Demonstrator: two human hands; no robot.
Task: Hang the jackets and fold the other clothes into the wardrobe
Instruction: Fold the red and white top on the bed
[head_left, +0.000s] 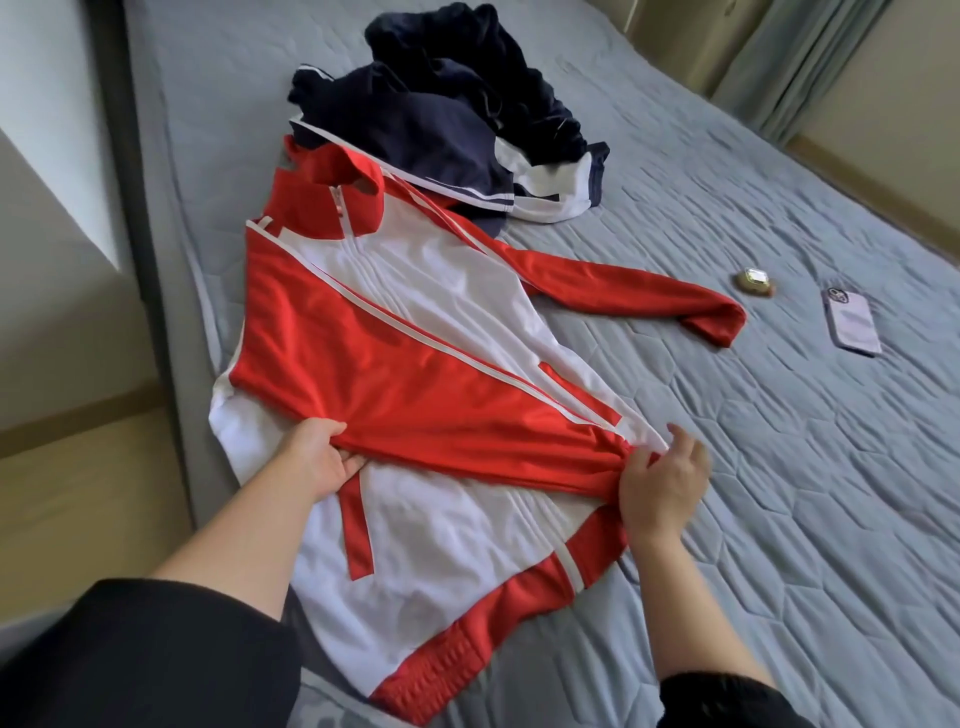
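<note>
A red and white jacket (395, 519) lies front up on the grey quilted bed (789, 493), collar toward 12 o'clock and hem toward 6 o'clock. One red sleeve (467, 431) is folded across its body. The left hand (317, 457), at the jacket's 9 o'clock edge, is clenched on that sleeve near the shoulder, thumb on top and fingers under the cloth. The right hand (660, 483), at the 3 o'clock edge, pinches the sleeve's cuff end between thumb and fingers – the other fingers are lifted off it. The other sleeve (623, 296) stretches out flat toward 2 o'clock.

Beyond the collar, at 12 o'clock, sits a crumpled pile of navy and white clothes (441, 104), touching the jacket's shoulder. At 3 o'clock of the jacket, well apart from it, lie a small gold object (754, 283) and – just beside that – a phone (852, 322) face down
</note>
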